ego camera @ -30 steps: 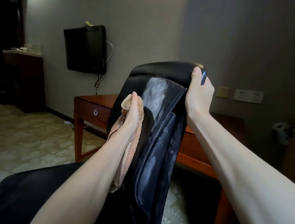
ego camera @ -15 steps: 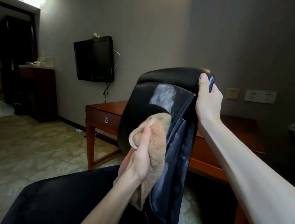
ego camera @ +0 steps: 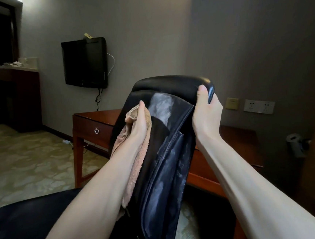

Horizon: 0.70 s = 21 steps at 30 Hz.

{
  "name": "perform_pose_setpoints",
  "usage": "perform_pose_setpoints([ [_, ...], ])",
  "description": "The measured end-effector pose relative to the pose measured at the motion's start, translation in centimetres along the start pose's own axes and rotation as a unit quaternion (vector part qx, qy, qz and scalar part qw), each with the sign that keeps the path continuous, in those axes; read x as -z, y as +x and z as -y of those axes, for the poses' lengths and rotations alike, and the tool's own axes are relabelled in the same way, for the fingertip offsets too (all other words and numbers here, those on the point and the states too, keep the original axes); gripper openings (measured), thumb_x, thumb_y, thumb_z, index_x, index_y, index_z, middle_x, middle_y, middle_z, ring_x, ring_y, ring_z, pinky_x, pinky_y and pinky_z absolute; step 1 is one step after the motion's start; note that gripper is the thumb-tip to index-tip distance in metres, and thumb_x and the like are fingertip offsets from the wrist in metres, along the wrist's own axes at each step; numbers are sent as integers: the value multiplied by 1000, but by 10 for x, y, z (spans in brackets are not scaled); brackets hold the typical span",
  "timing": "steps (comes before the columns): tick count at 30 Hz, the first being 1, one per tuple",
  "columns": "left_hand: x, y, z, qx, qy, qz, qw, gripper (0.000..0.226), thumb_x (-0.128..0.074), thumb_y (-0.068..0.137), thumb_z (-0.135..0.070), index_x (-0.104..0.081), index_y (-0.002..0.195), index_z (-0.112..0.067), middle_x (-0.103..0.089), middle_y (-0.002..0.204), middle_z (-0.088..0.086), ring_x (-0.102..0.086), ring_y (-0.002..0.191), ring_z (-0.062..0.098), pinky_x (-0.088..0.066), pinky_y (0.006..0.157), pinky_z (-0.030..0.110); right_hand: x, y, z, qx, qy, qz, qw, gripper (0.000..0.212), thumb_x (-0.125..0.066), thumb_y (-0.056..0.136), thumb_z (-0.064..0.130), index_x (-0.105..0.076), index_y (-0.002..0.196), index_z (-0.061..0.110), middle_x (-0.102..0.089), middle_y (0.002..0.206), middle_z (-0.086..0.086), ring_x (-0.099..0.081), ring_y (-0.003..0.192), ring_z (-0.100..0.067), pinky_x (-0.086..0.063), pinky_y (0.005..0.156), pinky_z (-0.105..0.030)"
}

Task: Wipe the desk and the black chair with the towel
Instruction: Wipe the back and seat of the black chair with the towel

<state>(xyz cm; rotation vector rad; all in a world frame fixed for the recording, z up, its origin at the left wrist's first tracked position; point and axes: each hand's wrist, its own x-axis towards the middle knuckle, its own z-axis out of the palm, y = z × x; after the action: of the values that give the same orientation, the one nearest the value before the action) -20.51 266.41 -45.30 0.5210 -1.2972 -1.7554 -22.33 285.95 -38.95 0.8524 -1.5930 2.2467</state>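
Black chair (ego camera: 167, 156): backrest tilted, centre of view, standing between the person and the table (ego camera: 88, 123); glossy surface with a pale dusty patch (ego camera: 161, 107) near the top edge. Its seat fills the lower left.
Towel (ego camera: 135, 159): pinkish-beige, pressed flat against the left face of the backrest, hanging down past the forearm.
Left hand (ego camera: 139, 122): clenched on the towel, touching the backrest just beside the pale patch.
Right hand (ego camera: 205, 113): grasping the backrest's top right corner, thumb over the rim.
Table: reddish wood, one drawer with a ring pull (ego camera: 96, 130), largely hidden behind the backrest.
Wall-mounted television (ego camera: 84, 63): above the table's left end, cable hanging.
Wall sockets (ego camera: 259, 106): right of the chair.
Patterned carpet (ego camera: 23, 159): left.
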Motion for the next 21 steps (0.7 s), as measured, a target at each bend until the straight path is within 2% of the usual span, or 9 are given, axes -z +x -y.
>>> perform_pose_setpoints([
  [1,2,24,13,9,-10,3,1000,113,-55,46,-107,-58,130,-31,-51,148,-5,-48,137,19,-32,121,47,-1,0,-1,0,1,-8,1000,38,-47,107,45,-66,127,18,-71,113,5,-65,106,-10,-48,96,-29],
  [3,7,39,26,17,-19,18,1000,123,-65,43,-103,-55,144,-32,-58,145,-2,-58,130,23,-42,115,50,-7,-3,0,0,4,-8,1000,37,-46,107,45,-67,124,19,-72,110,5,-66,104,-10,-49,95,-29],
  [7,2,-5,14,-14,-8,90,996,90,-72,59,-93,-74,119,-26,-68,134,10,-63,128,31,-40,117,51,-7,-5,1,-3,18,-9,1000,36,-47,107,45,-67,124,20,-72,108,7,-67,102,-8,-51,94,-29],
  [9,2,-41,2,-51,1,124,991,92,-71,65,-89,-71,126,-20,-68,135,9,-61,131,28,-37,120,49,-6,-5,1,-3,17,-4,1000,37,-47,107,45,-67,125,20,-72,110,6,-67,104,-9,-52,97,-31],
  [12,7,-102,-11,-97,62,164,980,110,-62,61,-97,-55,148,-30,-60,147,-5,-54,137,15,-31,124,46,-5,-6,2,1,11,-7,1000,35,-47,106,45,-68,122,21,-72,108,7,-67,103,-8,-52,100,-34],
  [14,12,-133,-16,-120,108,193,968,101,-52,65,-99,-54,146,-39,-58,148,-11,-51,138,9,-30,125,47,-6,-5,2,1,14,-7,1000,34,-48,106,45,-68,121,22,-72,107,8,-67,103,-9,-52,102,-36],
  [16,17,-157,-16,-130,121,205,962,83,-48,70,-92,-59,137,-43,-61,143,-15,-52,136,6,-31,124,45,-4,-5,4,0,15,-3,1000,34,-48,107,43,-67,122,20,-72,108,8,-67,104,-8,-52,101,-34],
  [18,20,-175,-10,-146,77,205,965,80,-51,72,-86,-66,132,-35,-67,137,-8,-58,133,12,-34,122,46,-3,-5,5,2,16,1,1000,33,-48,107,41,-68,122,19,-71,106,9,-66,101,-6,-51,97,-30],
  [21,18,-189,-2,-128,-97,143,977,77,-68,72,-72,-72,126,-17,-73,125,10,-67,122,26,-48,110,46,-5,-6,6,7,19,9,1000,32,-48,107,40,-68,122,19,-71,105,10,-65,99,-3,-48,90,-24],
])
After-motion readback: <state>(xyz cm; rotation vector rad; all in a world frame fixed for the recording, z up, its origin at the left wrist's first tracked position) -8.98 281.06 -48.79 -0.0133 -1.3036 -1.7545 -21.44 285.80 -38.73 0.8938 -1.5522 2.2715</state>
